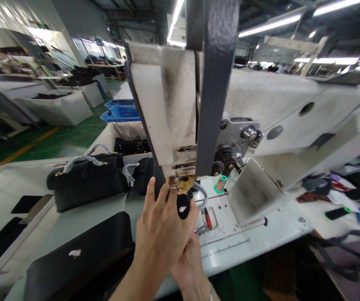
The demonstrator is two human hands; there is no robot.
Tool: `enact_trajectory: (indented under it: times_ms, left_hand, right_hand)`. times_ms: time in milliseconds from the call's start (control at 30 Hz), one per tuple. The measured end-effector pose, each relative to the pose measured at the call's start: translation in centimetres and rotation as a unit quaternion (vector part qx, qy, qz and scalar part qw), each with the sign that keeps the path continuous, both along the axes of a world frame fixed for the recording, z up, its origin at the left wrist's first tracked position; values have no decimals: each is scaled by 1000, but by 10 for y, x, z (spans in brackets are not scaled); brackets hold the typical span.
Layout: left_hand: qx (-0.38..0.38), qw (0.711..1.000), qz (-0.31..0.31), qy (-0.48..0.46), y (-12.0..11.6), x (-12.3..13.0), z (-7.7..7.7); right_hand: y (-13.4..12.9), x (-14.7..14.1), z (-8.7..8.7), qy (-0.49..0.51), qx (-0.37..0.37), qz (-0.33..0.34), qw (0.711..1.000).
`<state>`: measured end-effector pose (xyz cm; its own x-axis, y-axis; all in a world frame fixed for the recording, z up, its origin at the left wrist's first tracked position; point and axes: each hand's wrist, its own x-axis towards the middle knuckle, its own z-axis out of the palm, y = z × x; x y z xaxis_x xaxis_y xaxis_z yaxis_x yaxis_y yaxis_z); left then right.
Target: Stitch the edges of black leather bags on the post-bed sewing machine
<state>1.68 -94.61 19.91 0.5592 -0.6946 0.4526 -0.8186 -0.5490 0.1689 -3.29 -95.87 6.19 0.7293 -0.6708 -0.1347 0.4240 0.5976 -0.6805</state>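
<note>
My left hand (164, 221) is raised in front of the sewing machine head (175, 104), fingers stretched up and apart. Its fingertips are close to the metal thread guides and a yellowish fluffy pad (186, 184) at the head's lower end; whether they touch is unclear. Below it, my right hand (190, 261) is partly covered by the left, its fingers mostly hidden. Beside the hands, a red-handled tool (208, 218) and a grey metal piece (201, 229) are on the machine bed (226, 238). Behind my fingers shows part of a black bag with a clear-wrapped handle (202, 195).
Black bags (88, 182) with plastic-wrapped handles stand at the left; another black bag (81, 255) lies nearer. A thread spool (220, 184) stands beneath the machine arm (280, 113). Blue crates (123, 112) sit behind. Spools and scraps cover a side table (317, 209) at right.
</note>
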Motion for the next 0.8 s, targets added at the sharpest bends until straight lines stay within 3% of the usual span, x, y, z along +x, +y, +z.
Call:
enact_trajectory:
  times_ms: [133,367,533,667,800]
  left_hand:
    - [-3,1000,-11,4,-3,5,-1]
    - [-8,1000,-9,-6,-6,14,-5]
    - [-16,999,-5,-27,-14,22,-7]
    - [-12,999,-19,-33,-13,24,-2]
    - [-14,995,-88,-45,13,19,-3]
  right_hand:
    - [-2,5,-7,0,130,44,991]
    - [-7,14,-13,-51,248,38,967]
    - [-9,17,-7,-122,359,21,925]
    - [-9,11,-8,-135,371,19,919]
    - [-3,-3,-15,-96,345,-6,934]
